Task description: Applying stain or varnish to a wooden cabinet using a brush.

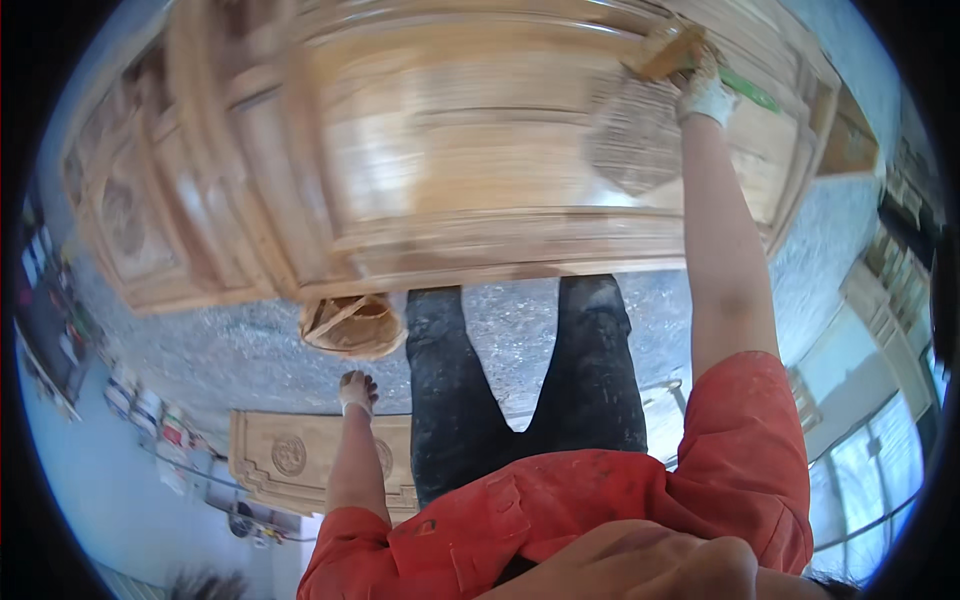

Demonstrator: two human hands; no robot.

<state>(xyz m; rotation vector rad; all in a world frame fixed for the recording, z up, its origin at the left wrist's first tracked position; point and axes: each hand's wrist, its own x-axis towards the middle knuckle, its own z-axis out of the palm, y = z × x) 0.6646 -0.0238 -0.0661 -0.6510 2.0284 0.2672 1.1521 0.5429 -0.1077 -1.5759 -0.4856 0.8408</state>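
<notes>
A large carved wooden cabinet [420, 150] of pale, unfinished timber is seen from above, its panelled front blurred by motion. The right hand [705, 92], in a white work glove, is raised against the cabinet's upper right part and is closed around a green-handled brush [745, 88]; a light wooden block [665, 50] is seen just beside the glove, though whether it is gripped as well cannot be told. A dull, greyish patch [632, 140] is shown on the wood just left of the outstretched arm. The left hand [357, 392], also gloved, hangs low beside the dark, paint-flecked trousers [520, 380], its fingers loosely curled and nothing held in it.

A tan woven basket [350, 325] is set on the floor just below the cabinet's lower edge, near the left hand. A second carved wooden panel [290, 460] with a round rosette is laid flat further out, well apart from the cabinet. Several small tins and pots [150, 415] are lined up along the left wall.

The speckled grey floor [250, 350] is left open between cabinet and panel. More pale wooden frames [885, 300] are stacked at the right, near a window [870, 470]. An orange short-sleeved shirt [600, 510] fills the lower edge.
</notes>
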